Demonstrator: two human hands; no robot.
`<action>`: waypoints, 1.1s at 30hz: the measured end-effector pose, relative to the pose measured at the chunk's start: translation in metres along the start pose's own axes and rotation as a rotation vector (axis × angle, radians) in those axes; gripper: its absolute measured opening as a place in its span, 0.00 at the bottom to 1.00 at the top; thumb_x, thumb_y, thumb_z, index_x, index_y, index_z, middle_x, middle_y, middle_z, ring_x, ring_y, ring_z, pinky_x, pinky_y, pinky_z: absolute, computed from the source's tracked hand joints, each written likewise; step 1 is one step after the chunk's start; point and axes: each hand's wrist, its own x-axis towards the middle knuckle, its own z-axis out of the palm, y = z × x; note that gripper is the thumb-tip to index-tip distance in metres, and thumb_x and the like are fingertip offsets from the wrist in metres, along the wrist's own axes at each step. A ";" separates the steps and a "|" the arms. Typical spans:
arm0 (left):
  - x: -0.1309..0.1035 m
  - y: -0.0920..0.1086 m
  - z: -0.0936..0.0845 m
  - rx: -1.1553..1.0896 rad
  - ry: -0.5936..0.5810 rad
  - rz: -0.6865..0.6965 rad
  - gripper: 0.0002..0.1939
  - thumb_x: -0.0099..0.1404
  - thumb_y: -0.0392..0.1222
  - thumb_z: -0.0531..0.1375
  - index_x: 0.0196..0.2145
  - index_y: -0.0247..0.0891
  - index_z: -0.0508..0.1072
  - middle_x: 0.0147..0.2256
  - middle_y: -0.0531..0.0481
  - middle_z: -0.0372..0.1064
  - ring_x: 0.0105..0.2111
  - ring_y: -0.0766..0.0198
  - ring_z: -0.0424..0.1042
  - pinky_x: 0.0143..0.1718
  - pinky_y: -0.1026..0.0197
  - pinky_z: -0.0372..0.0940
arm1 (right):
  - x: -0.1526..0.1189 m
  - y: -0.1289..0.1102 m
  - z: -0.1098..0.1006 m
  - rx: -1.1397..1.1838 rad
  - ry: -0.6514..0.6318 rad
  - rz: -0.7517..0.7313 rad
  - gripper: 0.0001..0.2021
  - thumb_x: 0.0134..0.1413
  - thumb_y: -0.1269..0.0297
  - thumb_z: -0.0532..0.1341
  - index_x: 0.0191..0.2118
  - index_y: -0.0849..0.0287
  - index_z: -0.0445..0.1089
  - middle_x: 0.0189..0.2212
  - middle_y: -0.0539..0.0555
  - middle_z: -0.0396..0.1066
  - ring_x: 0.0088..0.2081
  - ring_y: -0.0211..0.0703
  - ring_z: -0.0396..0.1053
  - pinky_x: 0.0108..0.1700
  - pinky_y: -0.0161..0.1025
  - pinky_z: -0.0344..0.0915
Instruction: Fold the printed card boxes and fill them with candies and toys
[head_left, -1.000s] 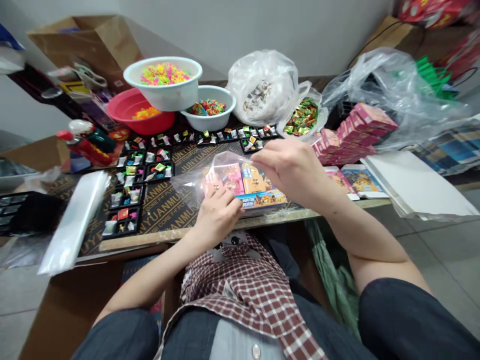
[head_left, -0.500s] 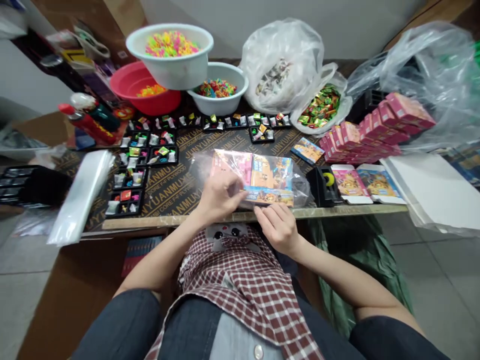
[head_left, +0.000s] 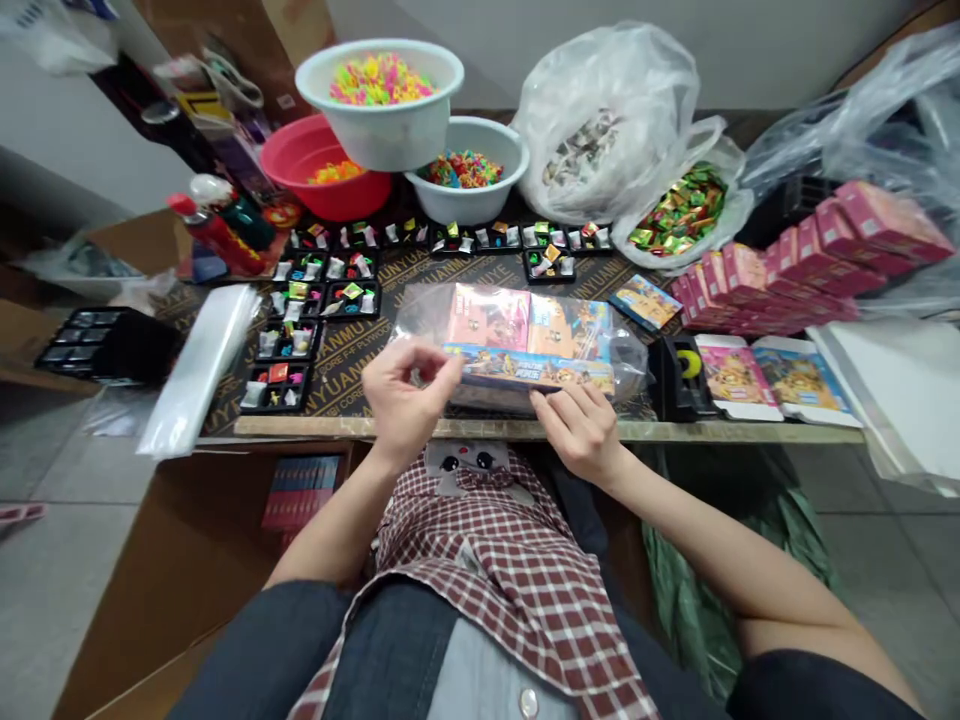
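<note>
A clear plastic bag wraps a block of pink and blue boxes near the table's front edge. My left hand is at the left end of the block, thumb and forefinger pinched together; whatever is between them is too small to make out. At the front right of the block, my right hand has its fingers curled against the lower edge of the bag and grips the plastic.
Black trays with small toys line the left and back. Behind stand bowls and plastic bags of small pieces. Stacked pink boxes and flat cartons lie right. Clear sleeves lie left.
My left hand has moved left, from over the boxes to the bag's left end. The head view has shifted, so the table appears further right. My right hand remains at the front edge.
</note>
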 end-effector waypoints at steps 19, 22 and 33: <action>0.005 -0.106 0.010 -0.417 -0.083 -0.263 0.26 0.48 0.61 0.72 0.20 0.38 0.65 0.28 0.53 0.62 0.31 0.65 0.64 0.35 0.62 0.61 | -0.066 0.018 0.027 0.568 -0.174 0.719 0.10 0.61 0.57 0.63 0.35 0.58 0.72 0.28 0.53 0.71 0.33 0.44 0.67 0.38 0.43 0.63; 0.005 -0.107 0.012 -0.463 -0.072 -0.281 0.26 0.47 0.58 0.73 0.20 0.37 0.65 0.27 0.54 0.61 0.31 0.66 0.63 0.36 0.63 0.61 | -0.065 0.028 0.027 0.971 0.160 1.285 0.20 0.52 0.42 0.66 0.37 0.54 0.68 0.28 0.48 0.67 0.29 0.40 0.65 0.34 0.39 0.64; 0.004 -0.106 0.013 -0.433 -0.065 -0.308 0.28 0.45 0.60 0.73 0.19 0.37 0.63 0.24 0.56 0.60 0.28 0.68 0.61 0.34 0.63 0.60 | -0.029 0.051 0.033 1.402 0.453 1.452 0.24 0.32 0.44 0.75 0.24 0.55 0.65 0.24 0.47 0.63 0.28 0.37 0.60 0.35 0.38 0.64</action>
